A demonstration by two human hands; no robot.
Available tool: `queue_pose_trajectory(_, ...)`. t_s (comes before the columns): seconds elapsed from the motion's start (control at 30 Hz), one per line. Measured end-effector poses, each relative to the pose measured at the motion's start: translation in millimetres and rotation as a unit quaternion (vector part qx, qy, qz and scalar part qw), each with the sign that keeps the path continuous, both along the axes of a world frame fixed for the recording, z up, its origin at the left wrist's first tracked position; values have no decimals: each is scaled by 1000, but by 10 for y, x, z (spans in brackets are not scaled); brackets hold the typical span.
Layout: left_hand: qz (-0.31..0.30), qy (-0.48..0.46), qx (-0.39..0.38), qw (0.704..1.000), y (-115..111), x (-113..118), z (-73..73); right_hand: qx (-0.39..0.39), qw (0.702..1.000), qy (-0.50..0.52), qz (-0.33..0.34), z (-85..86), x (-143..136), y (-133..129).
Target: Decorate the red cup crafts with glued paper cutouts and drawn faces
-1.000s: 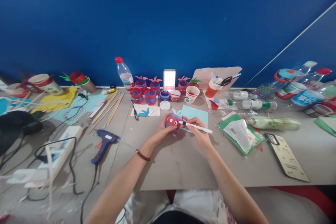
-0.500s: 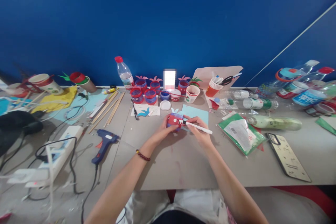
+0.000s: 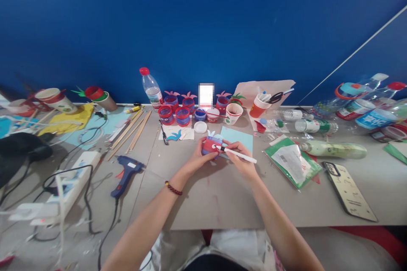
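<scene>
In the head view, my left hand (image 3: pixel 198 154) is closed around the left side of a small red and blue painted cup (image 3: pixel 208 145) with white dots on its front. A light blue leaf-shaped cutout shows at its top. My right hand (image 3: pixel 239 156) grips a white marker pen (image 3: pixel 242 155), its dark tip against or very near a white dot on the cup. Under and behind the cup lies a light blue paper sheet (image 3: pixel 243 136). Just beyond the hands is a white round lid (image 3: pixel 200 127).
Red and blue cups (image 3: pixel 182 116) stand along the wall beside a plastic bottle (image 3: pixel 150 89). On the left are a hot glue gun (image 3: pixel 127 174), wooden sticks (image 3: pixel 133 129) and a power strip (image 3: pixel 74 184). To the right lie a green packet (image 3: pixel 291 161), bottles and a phone (image 3: pixel 351 192).
The pen tip has shifted slightly left over the cup's front, and the cup has turned a little in my left hand. Both arms stay nearly in place.
</scene>
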State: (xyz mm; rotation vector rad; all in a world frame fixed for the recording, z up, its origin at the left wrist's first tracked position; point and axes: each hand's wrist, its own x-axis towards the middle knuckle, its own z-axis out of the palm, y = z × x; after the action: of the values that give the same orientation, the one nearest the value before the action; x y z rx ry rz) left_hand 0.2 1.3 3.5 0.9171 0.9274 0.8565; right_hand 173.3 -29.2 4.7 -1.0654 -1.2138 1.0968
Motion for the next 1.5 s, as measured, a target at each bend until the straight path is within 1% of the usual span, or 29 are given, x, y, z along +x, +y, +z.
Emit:
queue_pose_trajectory(0.27, 13, 0, 0, 1000, 5, -4, -42, -25, 1000, -10, -12, 10, -3, 8)
queue_pose_trajectory(0.43, 8, -8, 3, 1000, 13, -10, -83, -16, 1000, -10, -3, 17, 3, 3)
queue_pose_trajectory(0.63, 5, 3, 25, 1000, 23, -16, -128, -18, 1000, -21, 5, 4, 17, -2)
queue_pose_trajectory(0.77, 6, -1, 21, 1000, 21, -13, -124, -15, 1000, -8, 8, -4, 14, -2)
queue_pose_trajectory(0.83, 8, -3, 10, 1000, 23, -11, -118, -19, 1000, 20, 10, -10, 13, 5)
queue_pose_trajectory(0.9, 14, -10, -3, 1000, 32, -9, -116, -22, 998, 62, -7, -20, 15, 18)
queue_pose_trajectory(0.97, 21, -24, -12, 999, 48, -7, -119, -20, 994, 97, -42, -33, 20, 32)
queue_pose_trajectory(1.03, 28, -49, -16, 998, 67, -2, -121, -18, 991, 109, -72, -47, 25, 43)
queue_pose_trajectory(1.1, 34, -83, -13, 996, 82, 5, -118, -18, 991, 106, -82, -62, 26, 45)
queue_pose_trajectory(1.23, 38, -126, -8, 991, 91, 14, -88, -18, 991, 109, -73, -91, 4, 28)
queue_pose_trajectory(1.37, 38, -121, -3, 992, 85, 13, -71, -22, 992, 111, -48, -130, -24, 2)
queue_pose_trajectory(1.5, 40, -105, 7, 994, 80, 4, -97, -17, 996, 82, -28, -154, -47, -22)
